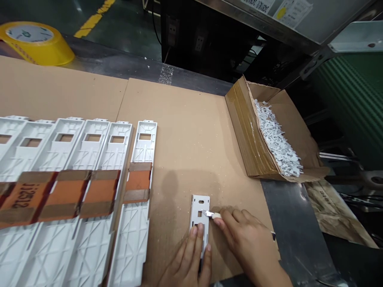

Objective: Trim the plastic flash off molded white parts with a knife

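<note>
A narrow white plastic plate (201, 198) with slots and a square hole lies on the cardboard in front of me. My left hand (188, 259) holds down its near end, fingers along the top and thumb at the right edge, covering that part. In my right hand (245, 235) is a small craft knife (214, 215) with a pale handle, pinched between thumb and fingers. Its blade tip points left and lies over the plate by the square hole; I cannot tell whether it touches.
Several long white ribbed panels (128, 235) with orange-brown blocks (138, 180) across them lie at the left. A cardboard box (245, 131) of small white pieces (278, 139) stands at the right. Yellow tape (55, 48) sits at the back left. Cardboard sheet (182, 119) covers the table.
</note>
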